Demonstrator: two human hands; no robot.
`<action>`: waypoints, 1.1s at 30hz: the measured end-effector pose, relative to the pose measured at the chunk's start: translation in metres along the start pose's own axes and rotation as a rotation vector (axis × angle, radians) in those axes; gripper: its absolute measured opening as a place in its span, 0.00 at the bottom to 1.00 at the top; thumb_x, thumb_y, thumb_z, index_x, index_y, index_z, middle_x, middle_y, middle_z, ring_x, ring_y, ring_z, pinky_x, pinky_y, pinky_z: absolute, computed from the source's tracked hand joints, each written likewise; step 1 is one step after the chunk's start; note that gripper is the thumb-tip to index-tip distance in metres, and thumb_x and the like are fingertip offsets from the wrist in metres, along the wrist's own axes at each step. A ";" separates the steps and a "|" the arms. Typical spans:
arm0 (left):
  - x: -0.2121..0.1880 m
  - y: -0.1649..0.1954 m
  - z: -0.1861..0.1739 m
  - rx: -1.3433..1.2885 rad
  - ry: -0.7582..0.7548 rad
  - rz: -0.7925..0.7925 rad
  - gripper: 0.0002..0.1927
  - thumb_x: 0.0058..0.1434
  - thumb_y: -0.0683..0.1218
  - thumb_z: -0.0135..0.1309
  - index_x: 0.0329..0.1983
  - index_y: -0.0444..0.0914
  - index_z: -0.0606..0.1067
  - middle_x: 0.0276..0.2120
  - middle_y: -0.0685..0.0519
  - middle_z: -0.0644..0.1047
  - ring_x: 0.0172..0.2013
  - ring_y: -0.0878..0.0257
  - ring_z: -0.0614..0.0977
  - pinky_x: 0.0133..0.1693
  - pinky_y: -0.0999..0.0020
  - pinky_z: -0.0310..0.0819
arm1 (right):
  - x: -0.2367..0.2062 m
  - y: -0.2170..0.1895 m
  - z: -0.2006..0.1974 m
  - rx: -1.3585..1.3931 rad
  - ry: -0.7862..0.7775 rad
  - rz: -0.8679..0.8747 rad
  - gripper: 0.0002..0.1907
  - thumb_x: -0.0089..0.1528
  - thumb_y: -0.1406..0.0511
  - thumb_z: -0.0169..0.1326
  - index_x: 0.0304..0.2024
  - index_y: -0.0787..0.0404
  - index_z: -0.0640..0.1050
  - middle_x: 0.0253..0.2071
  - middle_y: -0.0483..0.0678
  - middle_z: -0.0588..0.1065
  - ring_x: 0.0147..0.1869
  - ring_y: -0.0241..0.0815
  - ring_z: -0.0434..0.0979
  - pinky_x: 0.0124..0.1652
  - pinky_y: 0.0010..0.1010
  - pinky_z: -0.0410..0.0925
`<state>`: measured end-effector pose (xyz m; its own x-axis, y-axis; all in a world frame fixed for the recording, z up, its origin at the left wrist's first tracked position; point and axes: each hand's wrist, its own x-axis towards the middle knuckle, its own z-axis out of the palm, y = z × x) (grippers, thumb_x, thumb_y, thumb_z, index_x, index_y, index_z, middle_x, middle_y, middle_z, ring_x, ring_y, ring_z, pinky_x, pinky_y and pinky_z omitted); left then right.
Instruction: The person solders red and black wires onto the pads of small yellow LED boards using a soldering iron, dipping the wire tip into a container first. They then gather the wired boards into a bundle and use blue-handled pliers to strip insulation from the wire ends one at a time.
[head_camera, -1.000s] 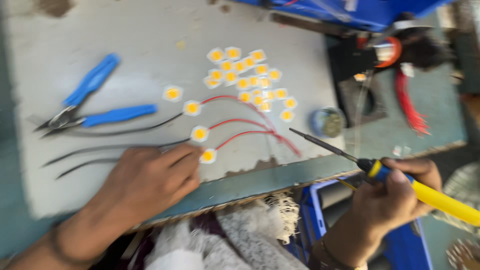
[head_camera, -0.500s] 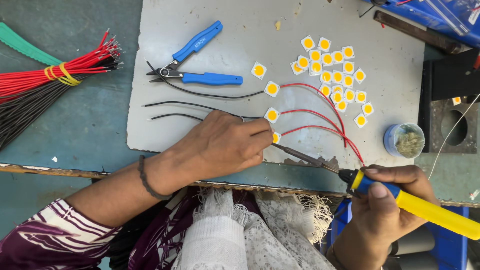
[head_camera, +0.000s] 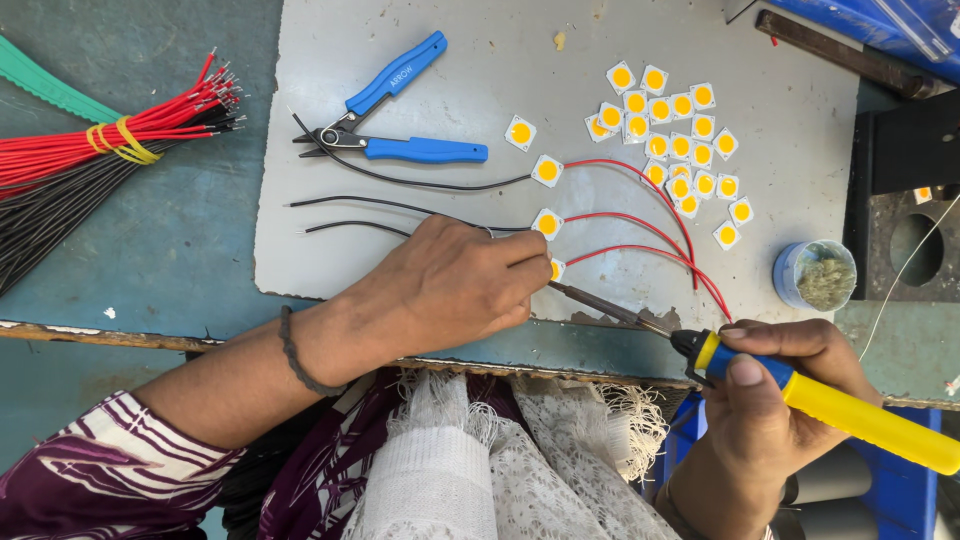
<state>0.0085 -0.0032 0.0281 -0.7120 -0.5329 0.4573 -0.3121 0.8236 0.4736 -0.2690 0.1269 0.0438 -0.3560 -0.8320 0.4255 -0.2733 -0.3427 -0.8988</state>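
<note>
My left hand (head_camera: 455, 285) rests on the grey work mat (head_camera: 320, 250), fingers pressed down beside a small square yellow chip (head_camera: 555, 269) with a red wire (head_camera: 650, 255) and a black wire (head_camera: 350, 226) attached. My right hand (head_camera: 770, 400) grips a soldering iron with a yellow and blue handle (head_camera: 850, 410); its metal tip (head_camera: 575, 292) reaches the chip under my left fingertips. Two more wired chips (head_camera: 547, 222) (head_camera: 547, 170) lie just above.
A cluster of several loose yellow chips (head_camera: 675, 130) lies at the mat's upper right. Blue-handled cutters (head_camera: 395, 125) lie at the top. A bundle of red and black wires (head_camera: 90, 160) sits at left. A small blue tin (head_camera: 815, 275) stands at right.
The view has steadied and come closer. My left hand stays on the lowest chip; the iron's tip has moved in to touch it.
</note>
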 end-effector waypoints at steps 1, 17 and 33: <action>0.000 0.001 0.000 -0.001 -0.006 -0.002 0.11 0.50 0.42 0.63 0.34 0.35 0.74 0.34 0.52 0.74 0.23 0.56 0.80 0.22 0.60 0.71 | -0.001 -0.001 0.000 -0.011 -0.007 -0.004 0.14 0.65 0.66 0.63 0.39 0.74 0.76 0.34 0.55 0.77 0.30 0.34 0.74 0.35 0.16 0.68; 0.002 0.003 0.003 -0.052 -0.044 -0.062 0.10 0.52 0.42 0.63 0.34 0.38 0.75 0.33 0.53 0.74 0.23 0.54 0.80 0.23 0.57 0.71 | 0.001 0.000 -0.005 0.004 -0.031 -0.077 0.12 0.63 0.68 0.63 0.40 0.74 0.77 0.36 0.56 0.78 0.40 0.42 0.80 0.51 0.26 0.75; 0.004 0.003 0.001 -0.038 -0.060 -0.042 0.12 0.50 0.43 0.64 0.34 0.36 0.74 0.34 0.53 0.74 0.25 0.53 0.81 0.23 0.57 0.72 | 0.002 -0.022 0.004 -0.161 -0.107 -0.043 0.13 0.63 0.65 0.63 0.38 0.71 0.78 0.36 0.54 0.79 0.37 0.37 0.79 0.46 0.20 0.72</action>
<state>0.0040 -0.0022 0.0306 -0.7355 -0.5533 0.3910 -0.3191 0.7920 0.5205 -0.2598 0.1308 0.0642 -0.2461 -0.8627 0.4418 -0.4287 -0.3119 -0.8479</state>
